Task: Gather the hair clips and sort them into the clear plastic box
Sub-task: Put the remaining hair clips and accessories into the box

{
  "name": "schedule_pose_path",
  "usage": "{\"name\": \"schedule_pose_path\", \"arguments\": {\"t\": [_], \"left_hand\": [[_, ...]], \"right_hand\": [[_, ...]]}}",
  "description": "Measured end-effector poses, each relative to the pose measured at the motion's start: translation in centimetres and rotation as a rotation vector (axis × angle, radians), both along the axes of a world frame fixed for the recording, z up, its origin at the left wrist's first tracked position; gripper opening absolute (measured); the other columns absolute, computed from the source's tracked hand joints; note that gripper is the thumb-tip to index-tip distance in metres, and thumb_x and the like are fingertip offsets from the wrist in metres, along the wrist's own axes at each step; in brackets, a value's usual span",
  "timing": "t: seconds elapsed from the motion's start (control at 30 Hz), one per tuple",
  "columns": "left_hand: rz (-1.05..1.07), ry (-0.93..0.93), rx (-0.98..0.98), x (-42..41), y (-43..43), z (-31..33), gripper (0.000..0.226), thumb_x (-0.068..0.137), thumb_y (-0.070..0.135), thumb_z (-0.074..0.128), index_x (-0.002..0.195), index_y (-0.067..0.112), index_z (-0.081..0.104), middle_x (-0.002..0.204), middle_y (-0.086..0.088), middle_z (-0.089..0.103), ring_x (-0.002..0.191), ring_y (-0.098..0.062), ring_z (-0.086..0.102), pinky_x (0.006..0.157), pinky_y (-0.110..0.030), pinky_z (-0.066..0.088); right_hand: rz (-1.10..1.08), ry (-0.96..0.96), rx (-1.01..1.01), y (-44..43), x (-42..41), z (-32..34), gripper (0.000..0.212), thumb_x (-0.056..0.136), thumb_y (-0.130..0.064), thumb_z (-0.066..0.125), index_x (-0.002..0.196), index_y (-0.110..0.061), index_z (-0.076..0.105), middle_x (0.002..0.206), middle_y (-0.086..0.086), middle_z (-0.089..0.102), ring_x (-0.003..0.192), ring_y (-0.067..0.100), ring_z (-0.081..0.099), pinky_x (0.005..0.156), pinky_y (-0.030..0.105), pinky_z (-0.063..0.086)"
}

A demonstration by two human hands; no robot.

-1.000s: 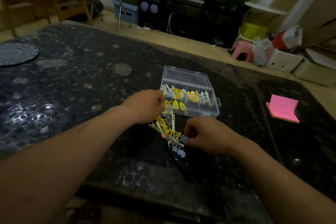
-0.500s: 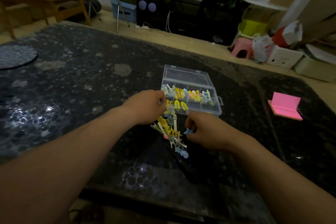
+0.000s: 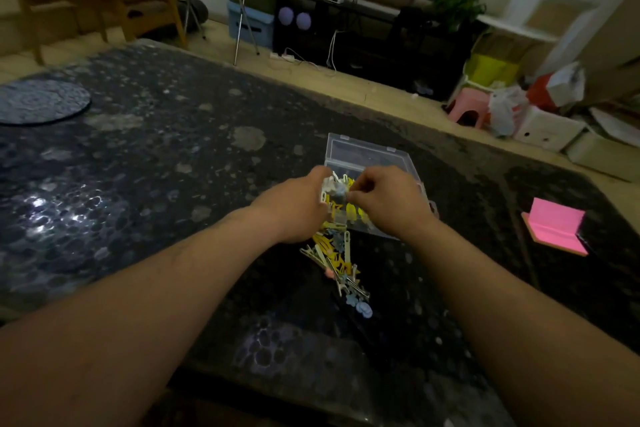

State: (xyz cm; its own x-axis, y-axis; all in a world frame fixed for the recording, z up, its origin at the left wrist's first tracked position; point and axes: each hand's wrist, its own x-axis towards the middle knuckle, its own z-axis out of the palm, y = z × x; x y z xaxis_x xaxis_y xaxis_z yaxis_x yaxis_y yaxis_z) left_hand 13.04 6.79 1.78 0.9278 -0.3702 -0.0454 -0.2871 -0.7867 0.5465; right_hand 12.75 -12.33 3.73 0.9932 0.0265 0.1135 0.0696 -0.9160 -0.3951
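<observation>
— Which step is this?

— Sorting, I'd judge. Both hands are over the clear plastic box [image 3: 362, 153], which stands open on the dark speckled desk [image 3: 166, 170], its lid laid flat behind. The right hand [image 3: 386, 201] pinches a small blue-grey hair clip [image 3: 340, 193] above the box's left end. The left hand [image 3: 298, 210] is curled at that same end; whether it grips the wall or some clips, I cannot tell.

— And next?

— Probably seating that clip beside the yellow ones already inside, then another pick from the heap of yellow, white and blue hair clips [image 3: 336, 258] lying just in front of the box.

— Which way do things run?

— The box's long axis runs left to right, its right end slightly nearer the person. The heap runs from the box towards the person, slanting right. The held clip is too small to tell.
</observation>
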Motion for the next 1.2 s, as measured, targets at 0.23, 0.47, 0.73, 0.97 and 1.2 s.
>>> {"name": "schedule_pose_path", "arguments": {"t": [0.23, 0.47, 0.73, 0.97, 1.2], "left_hand": [[0.034, 0.028, -0.029, 0.4, 0.2, 0.3, 0.055, 0.098, 0.029, 0.052, 0.148, 0.03, 0.029, 0.104, -0.001, 0.068, 0.087, -0.024, 0.066, 0.079, -0.05, 0.058], [-0.008, 0.019, -0.01, 0.4, 0.2, 0.2, 0.056, 0.101, 0.027, 0.052, 0.153, 0.032, 0.031, 0.119, -0.004, 0.068, 0.098, -0.028, 0.066, 0.084, -0.046, 0.057], [-0.006, -0.095, 0.009, -0.3, -0.4, -0.4, 0.038, 0.103, 0.028, 0.053, 0.14, 0.032, 0.046, 0.117, -0.003, 0.061, 0.092, -0.022, 0.058, 0.079, -0.042, 0.053], [0.004, -0.105, 0.003, -0.6, -0.6, -0.6, 0.039, 0.104, 0.029, 0.052, 0.142, 0.028, 0.048, 0.118, -0.001, 0.061, 0.091, -0.019, 0.054, 0.065, -0.033, 0.038], [0.001, -0.091, 0.014, -0.5, -0.5, -0.6, 0.04, 0.103, 0.032, 0.052, 0.142, 0.028, 0.049, 0.129, -0.004, 0.062, 0.096, -0.02, 0.054, 0.075, -0.036, 0.041]], "right_hand": [[-0.008, 0.057, -0.083, 1.0, 1.4, -1.5, 0.016, 0.098, -0.036, 0.071, 0.091, -0.026, 0.081, 0.086, -0.008, 0.075, 0.078, 0.01, 0.069, 0.078, 0.041, 0.063], [-0.04, -0.064, 0.127, -2.4, -2.4, 0.4, 0.012, 0.101, -0.031, 0.071, 0.092, -0.027, 0.078, 0.083, -0.016, 0.07, 0.076, -0.003, 0.063, 0.07, 0.023, 0.045], [0.123, 0.069, 0.117, -2.8, -8.5, 1.2, 0.009, 0.101, -0.033, 0.071, 0.099, -0.027, 0.077, 0.092, -0.015, 0.073, 0.083, -0.004, 0.066, 0.073, 0.016, 0.05], [0.269, 0.293, -0.162, -0.7, -10.4, -0.5, 0.026, 0.089, -0.047, 0.079, 0.106, -0.032, 0.068, 0.096, -0.011, 0.069, 0.087, 0.008, 0.065, 0.079, 0.038, 0.059], [0.272, 0.274, -0.114, -1.4, -9.3, -0.8, 0.013, 0.096, -0.039, 0.074, 0.105, -0.031, 0.072, 0.09, -0.015, 0.07, 0.083, 0.004, 0.066, 0.075, 0.031, 0.057]]}}
